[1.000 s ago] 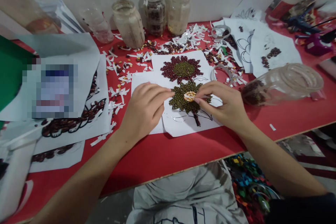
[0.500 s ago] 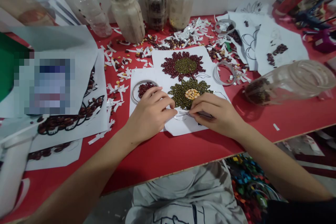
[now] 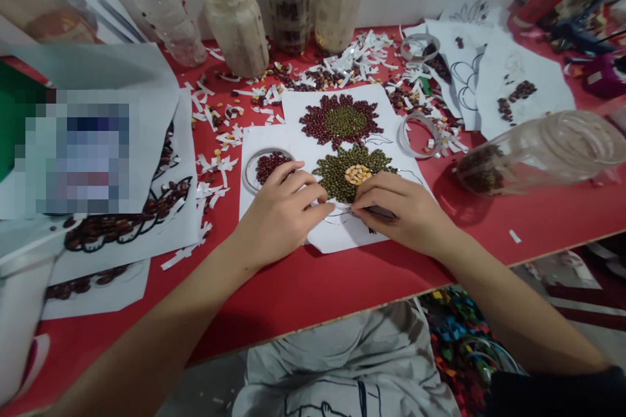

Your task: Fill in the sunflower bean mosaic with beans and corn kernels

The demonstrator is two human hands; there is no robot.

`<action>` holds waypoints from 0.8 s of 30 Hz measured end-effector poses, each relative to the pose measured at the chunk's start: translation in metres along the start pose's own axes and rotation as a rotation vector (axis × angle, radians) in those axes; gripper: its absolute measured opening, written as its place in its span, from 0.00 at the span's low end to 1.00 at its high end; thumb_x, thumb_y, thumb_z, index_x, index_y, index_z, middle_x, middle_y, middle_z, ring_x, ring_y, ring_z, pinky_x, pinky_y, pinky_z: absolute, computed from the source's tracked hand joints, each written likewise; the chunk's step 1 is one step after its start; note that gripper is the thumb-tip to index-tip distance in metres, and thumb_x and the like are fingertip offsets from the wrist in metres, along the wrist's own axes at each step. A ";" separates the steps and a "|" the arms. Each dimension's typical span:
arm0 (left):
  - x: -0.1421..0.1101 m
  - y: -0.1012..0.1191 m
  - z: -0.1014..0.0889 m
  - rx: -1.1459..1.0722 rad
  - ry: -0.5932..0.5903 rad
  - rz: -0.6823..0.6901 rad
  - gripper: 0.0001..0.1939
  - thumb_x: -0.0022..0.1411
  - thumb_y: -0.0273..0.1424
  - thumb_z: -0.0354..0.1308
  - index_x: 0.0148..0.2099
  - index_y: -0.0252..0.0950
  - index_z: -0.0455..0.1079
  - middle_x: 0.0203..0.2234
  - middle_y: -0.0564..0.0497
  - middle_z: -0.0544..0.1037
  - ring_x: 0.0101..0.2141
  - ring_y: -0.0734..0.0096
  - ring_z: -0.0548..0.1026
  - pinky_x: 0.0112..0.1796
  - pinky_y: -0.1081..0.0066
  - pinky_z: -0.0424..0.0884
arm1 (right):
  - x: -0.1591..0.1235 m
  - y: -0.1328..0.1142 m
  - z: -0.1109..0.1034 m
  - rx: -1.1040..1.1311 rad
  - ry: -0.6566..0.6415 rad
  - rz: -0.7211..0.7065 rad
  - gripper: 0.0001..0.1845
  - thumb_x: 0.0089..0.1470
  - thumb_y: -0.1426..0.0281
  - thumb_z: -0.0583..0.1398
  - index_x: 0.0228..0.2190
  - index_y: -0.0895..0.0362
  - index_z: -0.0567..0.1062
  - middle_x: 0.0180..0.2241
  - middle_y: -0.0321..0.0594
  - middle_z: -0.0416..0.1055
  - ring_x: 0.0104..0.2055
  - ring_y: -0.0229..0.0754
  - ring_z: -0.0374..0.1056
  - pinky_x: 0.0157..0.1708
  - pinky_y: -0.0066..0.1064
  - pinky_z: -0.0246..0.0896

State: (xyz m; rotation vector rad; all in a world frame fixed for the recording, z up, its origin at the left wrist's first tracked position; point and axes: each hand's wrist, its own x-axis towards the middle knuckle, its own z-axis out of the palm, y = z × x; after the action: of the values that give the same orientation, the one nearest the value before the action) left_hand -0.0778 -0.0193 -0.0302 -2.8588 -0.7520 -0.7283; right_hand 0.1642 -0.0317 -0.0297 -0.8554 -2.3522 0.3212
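White paper (image 3: 337, 234) bears two flowers made of beans. The upper flower has dark red petals (image 3: 313, 125) and a green middle; the lower one has green mung bean petals (image 3: 330, 172) around yellow corn kernels (image 3: 358, 174). My left hand (image 3: 286, 208) rests on the paper, fingers loosely apart and thumb stretched toward the lower flower. Beside its fingertips sits a round lid (image 3: 249, 172) holding red beans (image 3: 268, 164). My right hand (image 3: 396, 208) is pinched at the lower edge of the green petals; whatever lies between its fingertips is too small to see.
Glass jars (image 3: 235, 26) line the wall behind paper shreds (image 3: 362, 55) and scattered beans. A clear jar (image 3: 533, 153) lies on its side at right, near a ring-shaped lid (image 3: 418, 137). Bean-covered sheets (image 3: 180, 234) and a pixelated patch are at left.
My left thumb has shifted slightly right, toward my right fingertips. The right hand stays pinched in almost the same spot.
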 end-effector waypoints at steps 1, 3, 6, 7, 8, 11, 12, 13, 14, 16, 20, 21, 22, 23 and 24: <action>0.000 0.000 0.000 -0.001 -0.001 0.001 0.13 0.70 0.22 0.51 0.42 0.36 0.78 0.35 0.49 0.80 0.41 0.64 0.71 0.56 0.53 0.67 | 0.000 0.000 0.000 -0.002 0.000 -0.001 0.05 0.60 0.76 0.60 0.34 0.55 0.74 0.34 0.43 0.75 0.38 0.42 0.72 0.37 0.34 0.70; 0.001 0.001 0.000 -0.003 -0.011 0.002 0.12 0.71 0.23 0.52 0.43 0.36 0.78 0.36 0.49 0.80 0.41 0.64 0.71 0.56 0.52 0.66 | -0.001 0.000 0.001 -0.003 0.001 -0.004 0.04 0.59 0.77 0.60 0.34 0.56 0.74 0.35 0.44 0.75 0.38 0.42 0.72 0.37 0.34 0.70; 0.001 0.001 0.001 0.007 -0.036 0.009 0.11 0.71 0.24 0.52 0.44 0.36 0.77 0.36 0.49 0.80 0.42 0.64 0.71 0.56 0.52 0.66 | -0.001 0.000 0.001 -0.002 -0.001 -0.004 0.04 0.59 0.77 0.60 0.34 0.56 0.74 0.35 0.44 0.75 0.38 0.43 0.71 0.37 0.34 0.70; 0.001 0.001 0.001 0.012 -0.038 0.015 0.11 0.71 0.24 0.53 0.44 0.36 0.77 0.36 0.49 0.80 0.42 0.63 0.71 0.56 0.52 0.66 | -0.001 0.001 0.001 -0.001 0.000 -0.005 0.04 0.59 0.77 0.60 0.34 0.56 0.74 0.35 0.44 0.75 0.38 0.43 0.71 0.37 0.34 0.70; 0.001 0.001 0.002 0.017 -0.039 0.021 0.11 0.71 0.25 0.53 0.45 0.35 0.77 0.36 0.49 0.80 0.42 0.63 0.71 0.56 0.52 0.66 | -0.001 0.001 0.001 -0.001 -0.001 -0.005 0.05 0.60 0.77 0.60 0.34 0.56 0.74 0.35 0.44 0.75 0.38 0.42 0.71 0.37 0.34 0.70; 0.002 0.001 0.003 0.026 -0.031 0.033 0.11 0.71 0.25 0.53 0.45 0.35 0.77 0.37 0.48 0.80 0.42 0.63 0.71 0.56 0.52 0.67 | -0.001 0.001 0.001 -0.004 -0.003 0.004 0.05 0.60 0.76 0.59 0.34 0.55 0.74 0.35 0.43 0.75 0.38 0.42 0.71 0.37 0.35 0.70; 0.002 0.001 0.003 0.029 -0.031 0.036 0.11 0.71 0.25 0.53 0.45 0.35 0.77 0.37 0.48 0.79 0.42 0.63 0.71 0.56 0.52 0.67 | -0.001 0.001 0.001 -0.004 -0.004 0.008 0.05 0.60 0.76 0.59 0.34 0.54 0.74 0.35 0.43 0.75 0.38 0.42 0.71 0.37 0.35 0.70; 0.002 0.001 0.003 0.032 -0.031 0.038 0.11 0.71 0.25 0.53 0.45 0.35 0.77 0.36 0.48 0.79 0.41 0.63 0.71 0.56 0.52 0.67 | -0.001 0.001 0.001 -0.004 -0.004 0.012 0.06 0.60 0.76 0.59 0.35 0.54 0.74 0.35 0.43 0.75 0.38 0.42 0.71 0.37 0.35 0.70; 0.002 0.001 0.004 0.035 -0.032 0.040 0.11 0.71 0.25 0.53 0.44 0.35 0.77 0.36 0.48 0.79 0.41 0.64 0.71 0.56 0.52 0.67 | -0.001 0.001 0.002 -0.005 -0.004 0.015 0.06 0.60 0.76 0.59 0.35 0.54 0.74 0.35 0.43 0.75 0.39 0.42 0.71 0.37 0.35 0.70; 0.002 0.001 0.004 0.036 -0.034 0.043 0.11 0.72 0.25 0.52 0.44 0.35 0.77 0.36 0.48 0.79 0.40 0.64 0.71 0.56 0.52 0.67 | -0.001 0.001 0.002 -0.011 -0.001 0.015 0.06 0.60 0.76 0.59 0.35 0.54 0.74 0.35 0.43 0.75 0.39 0.42 0.71 0.37 0.35 0.70; 0.003 0.001 0.004 0.030 -0.043 0.039 0.12 0.72 0.24 0.51 0.44 0.35 0.77 0.36 0.48 0.79 0.40 0.64 0.71 0.55 0.53 0.67 | -0.001 0.000 0.001 -0.025 -0.008 -0.001 0.06 0.60 0.76 0.59 0.34 0.54 0.74 0.35 0.43 0.75 0.38 0.42 0.71 0.36 0.34 0.70; 0.003 0.002 0.004 0.025 -0.047 0.038 0.12 0.72 0.24 0.51 0.45 0.35 0.77 0.36 0.47 0.79 0.40 0.64 0.71 0.55 0.54 0.67 | 0.000 0.000 0.001 -0.026 -0.010 -0.002 0.06 0.60 0.76 0.59 0.34 0.54 0.74 0.35 0.43 0.75 0.38 0.42 0.71 0.36 0.34 0.70; 0.004 0.002 0.004 0.019 -0.050 0.038 0.13 0.72 0.24 0.51 0.45 0.34 0.77 0.36 0.47 0.79 0.41 0.64 0.71 0.55 0.54 0.67 | 0.000 0.000 0.001 -0.025 -0.011 0.000 0.06 0.60 0.76 0.59 0.34 0.54 0.74 0.34 0.43 0.75 0.38 0.43 0.71 0.36 0.34 0.70; 0.004 0.002 0.004 0.013 -0.054 0.038 0.13 0.72 0.24 0.51 0.45 0.34 0.77 0.36 0.47 0.79 0.41 0.64 0.71 0.55 0.54 0.67 | 0.000 0.000 0.001 -0.024 -0.011 0.005 0.06 0.60 0.76 0.59 0.34 0.54 0.74 0.34 0.43 0.75 0.38 0.43 0.71 0.36 0.35 0.69; 0.005 0.003 0.004 0.008 -0.059 0.037 0.12 0.71 0.24 0.51 0.44 0.34 0.77 0.35 0.47 0.79 0.41 0.63 0.71 0.55 0.54 0.67 | 0.000 0.000 0.001 -0.024 -0.011 0.010 0.06 0.60 0.76 0.59 0.34 0.54 0.75 0.34 0.43 0.75 0.38 0.43 0.71 0.36 0.35 0.69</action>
State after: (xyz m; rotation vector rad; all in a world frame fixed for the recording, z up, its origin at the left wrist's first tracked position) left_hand -0.0716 -0.0188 -0.0311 -2.8898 -0.7056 -0.6379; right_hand 0.1636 -0.0316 -0.0307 -0.8785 -2.3668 0.3033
